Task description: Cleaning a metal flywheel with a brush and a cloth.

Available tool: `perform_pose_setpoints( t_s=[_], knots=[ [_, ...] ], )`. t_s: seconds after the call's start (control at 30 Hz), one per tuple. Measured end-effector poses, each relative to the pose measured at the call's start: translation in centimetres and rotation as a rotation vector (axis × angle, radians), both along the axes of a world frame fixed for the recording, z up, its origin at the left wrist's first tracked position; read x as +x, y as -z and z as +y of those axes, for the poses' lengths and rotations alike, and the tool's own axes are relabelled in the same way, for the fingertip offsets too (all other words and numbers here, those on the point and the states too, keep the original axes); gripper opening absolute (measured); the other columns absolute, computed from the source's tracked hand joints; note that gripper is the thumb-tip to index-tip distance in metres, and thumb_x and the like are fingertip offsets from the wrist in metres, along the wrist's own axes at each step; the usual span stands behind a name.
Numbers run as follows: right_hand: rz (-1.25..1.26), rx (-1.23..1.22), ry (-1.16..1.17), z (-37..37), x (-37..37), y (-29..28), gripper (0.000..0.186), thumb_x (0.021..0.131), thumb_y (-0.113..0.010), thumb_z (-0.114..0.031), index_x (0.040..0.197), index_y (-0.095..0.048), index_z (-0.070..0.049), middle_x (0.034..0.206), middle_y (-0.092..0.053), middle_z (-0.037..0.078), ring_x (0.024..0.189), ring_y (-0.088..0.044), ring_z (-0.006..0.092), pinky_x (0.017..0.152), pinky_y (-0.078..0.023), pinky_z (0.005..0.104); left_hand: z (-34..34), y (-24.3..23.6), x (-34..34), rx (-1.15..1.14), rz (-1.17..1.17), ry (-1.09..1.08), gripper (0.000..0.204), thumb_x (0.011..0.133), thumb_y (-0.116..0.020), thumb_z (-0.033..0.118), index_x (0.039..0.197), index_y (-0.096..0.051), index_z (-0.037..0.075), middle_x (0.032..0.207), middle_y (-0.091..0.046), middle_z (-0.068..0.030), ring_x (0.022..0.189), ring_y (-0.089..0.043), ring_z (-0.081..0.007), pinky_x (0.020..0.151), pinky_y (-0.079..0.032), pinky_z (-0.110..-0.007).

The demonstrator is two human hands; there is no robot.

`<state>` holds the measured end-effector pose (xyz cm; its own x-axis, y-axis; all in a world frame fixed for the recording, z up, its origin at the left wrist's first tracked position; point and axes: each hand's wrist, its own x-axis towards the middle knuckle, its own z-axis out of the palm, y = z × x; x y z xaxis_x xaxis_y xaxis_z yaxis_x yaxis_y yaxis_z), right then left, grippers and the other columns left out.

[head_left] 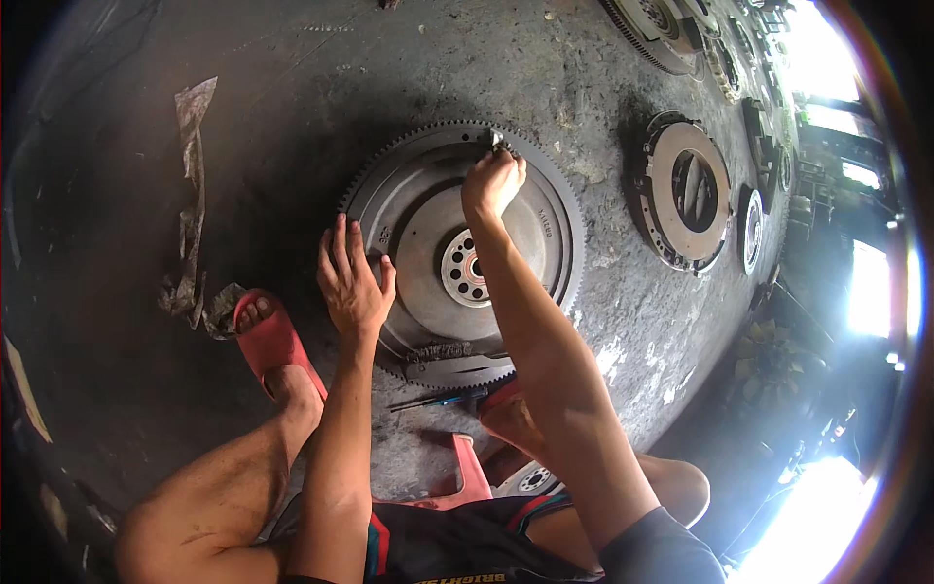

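A large grey flywheel (418, 243) with a toothed outer ring lies flat on the floor in front of me. My left hand (352, 277) rests on its left side, palm down with fingers spread. At the far rim, the fingers of my right hand (494, 180) are closed around a small pale-tipped piece (498, 140), pressed to the surface; its kind is mostly hidden by the hand. A brush-like strip with dark bristles (438, 351) lies across the near part of the flywheel. My right forearm covers part of the flywheel's right side and hub.
A thin blue-handled tool (443, 399) lies on the floor by my right foot. Clutch pressure plate (686, 190) and another toothed flywheel (652, 34) sit to the right. Crumpled brown wrapping (190, 195) lies left. My red-sandalled foot (272, 336) is close to the flywheel.
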<state>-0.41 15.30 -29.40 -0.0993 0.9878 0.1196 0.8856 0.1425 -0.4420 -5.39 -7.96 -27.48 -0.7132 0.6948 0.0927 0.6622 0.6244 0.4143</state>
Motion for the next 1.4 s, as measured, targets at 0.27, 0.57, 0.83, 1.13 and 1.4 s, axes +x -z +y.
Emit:
perform_pose_setpoints(
  t_s=[0.27,0.57,0.83,1.13,1.4],
  knots=[
    [0.161,0.054,-0.186,-3.8,-3.6,1.0,0.012,0.085,-0.06,-0.01,0.086,-0.068,0.0,0.09,-0.065,0.021,0.091,-0.059,0.0395,0.085,-0.045,0.0468,0.5,-0.3,0.2,0.017,0.003,0.033,0.069,0.081,-0.066,0.023,0.141,-0.038,0.006,0.151,-0.034,-0.0118,0.135,-0.034,-0.0364,0.108,-0.036,-0.05],
    [0.504,-0.895,-0.306,-4.1,-2.8,-1.0,0.02,0.08,-0.073,-0.012,0.092,-0.073,0.003,0.077,-0.071,0.012,0.062,-0.061,0.018,0.057,-0.047,0.0314,0.0,-0.3,0.1,0.104,-0.034,0.047,0.069,0.078,-0.066,0.022,0.139,-0.04,0.004,0.149,-0.036,-0.0136,0.134,-0.035,-0.0372,0.108,-0.035,-0.051],
    [0.477,-0.19,0.401,2.9,5.3,-1.7,0.021,0.08,-0.072,-0.015,0.094,-0.073,0.001,0.082,-0.071,0.014,0.07,-0.065,0.0223,0.069,-0.053,0.0349,-0.4,-0.5,-0.4,0.037,-0.067,0.014,0.072,0.08,-0.066,0.025,0.143,-0.036,0.008,0.153,-0.032,-0.0098,0.135,-0.035,-0.0362,0.107,-0.035,-0.052],
    [-0.144,0.355,-0.246,2.8,6.5,1.7,0.031,0.078,-0.062,-0.007,0.107,-0.067,0.0,0.097,-0.066,0.021,0.101,-0.058,0.0427,0.096,-0.041,0.051,2.9,-3.7,-0.8,0.055,-0.133,0.093,0.067,0.074,-0.071,0.025,0.132,-0.048,0.002,0.144,-0.041,-0.0142,0.127,-0.043,-0.038,0.105,-0.037,-0.051],
    [0.326,-0.026,-0.218,-4.2,-1.9,1.2,0.015,0.079,-0.052,-0.002,0.088,-0.065,0.002,0.091,-0.062,0.023,0.09,-0.058,0.0417,0.081,-0.046,0.0485,-0.7,-1.9,0.4,0.138,-0.101,0.005,0.066,0.082,-0.062,0.02,0.139,-0.038,-0.002,0.146,-0.037,-0.0198,0.133,-0.036,-0.04,0.11,-0.031,-0.051]
  ],
)
